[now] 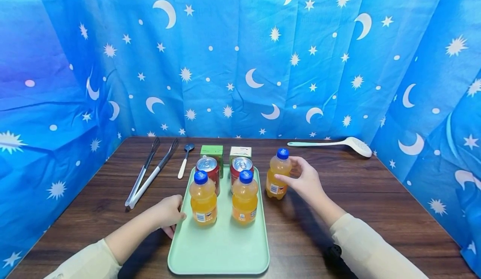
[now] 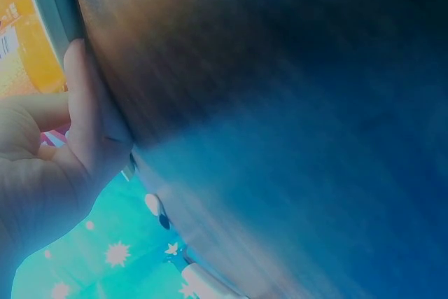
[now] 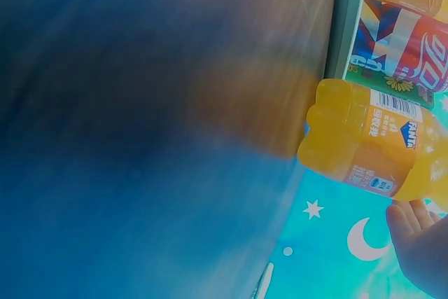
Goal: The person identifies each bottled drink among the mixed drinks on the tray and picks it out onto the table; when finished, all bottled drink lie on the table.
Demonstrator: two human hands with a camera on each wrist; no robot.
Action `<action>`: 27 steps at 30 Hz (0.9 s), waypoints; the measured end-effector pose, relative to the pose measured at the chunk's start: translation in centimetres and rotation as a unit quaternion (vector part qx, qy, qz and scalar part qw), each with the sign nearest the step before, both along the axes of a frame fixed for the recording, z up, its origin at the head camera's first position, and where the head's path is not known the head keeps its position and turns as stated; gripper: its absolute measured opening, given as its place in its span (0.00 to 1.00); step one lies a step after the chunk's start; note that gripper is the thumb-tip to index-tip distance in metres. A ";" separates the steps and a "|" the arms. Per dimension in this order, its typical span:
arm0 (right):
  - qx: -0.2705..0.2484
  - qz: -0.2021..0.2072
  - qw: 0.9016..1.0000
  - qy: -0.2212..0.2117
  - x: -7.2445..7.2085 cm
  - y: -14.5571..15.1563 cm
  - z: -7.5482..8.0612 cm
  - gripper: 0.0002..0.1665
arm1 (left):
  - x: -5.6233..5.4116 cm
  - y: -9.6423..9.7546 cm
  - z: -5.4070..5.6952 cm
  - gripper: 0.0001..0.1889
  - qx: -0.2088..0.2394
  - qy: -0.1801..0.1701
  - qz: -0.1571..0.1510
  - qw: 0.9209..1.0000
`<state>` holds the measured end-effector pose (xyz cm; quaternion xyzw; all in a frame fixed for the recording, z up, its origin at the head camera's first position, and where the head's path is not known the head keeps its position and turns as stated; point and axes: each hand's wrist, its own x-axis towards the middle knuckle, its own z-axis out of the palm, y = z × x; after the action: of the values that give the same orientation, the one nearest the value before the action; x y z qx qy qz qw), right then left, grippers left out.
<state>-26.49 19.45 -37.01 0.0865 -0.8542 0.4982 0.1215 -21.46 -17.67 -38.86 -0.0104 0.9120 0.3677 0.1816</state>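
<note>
My right hand [image 1: 306, 181] holds an orange soda bottle [image 1: 278, 176] with a blue cap, thumb on the near side and fingers behind. This bottle is upright, just right of the light green tray [image 1: 218, 249]; whether its base touches the table I cannot tell. In the right wrist view the held bottle [image 3: 371, 138] shows a Fanta label. My left hand [image 1: 170, 214] grips the tray's left rim. On the tray stand two more orange soda bottles [image 1: 203, 199] [image 1: 244, 199], with two red cans [image 1: 210, 170] [image 1: 241, 166] behind them.
Two small green boxes [image 1: 212, 150] [image 1: 240, 150] stand behind the cans. To the left lie metal tongs [image 1: 150, 178] and a spoon [image 1: 184, 164] with a white handle. A white slotted ladle [image 1: 353, 145] lies at the back right. Blue starry cloth [image 1: 225, 53] surrounds the wooden table [image 1: 357, 212].
</note>
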 end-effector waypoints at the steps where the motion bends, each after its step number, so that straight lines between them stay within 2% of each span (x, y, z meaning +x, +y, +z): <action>1: 0.000 -0.001 1.000 0.001 0.0 0.0 0.0 0.41 | 0.0 0.0 0.0 0.05 0.000 0.000 -0.001 1.000; 27: -0.011 0.012 0.999 0.027 1.0 1.1 -0.2 0.41 | 0.2 0.0 0.0 0.05 -0.007 0.011 -0.007 1.000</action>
<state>-25.47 20.53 -37.22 0.1087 -0.8438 0.5066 0.1397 -21.24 -17.62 -38.86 -0.0016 0.9164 0.3605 0.1738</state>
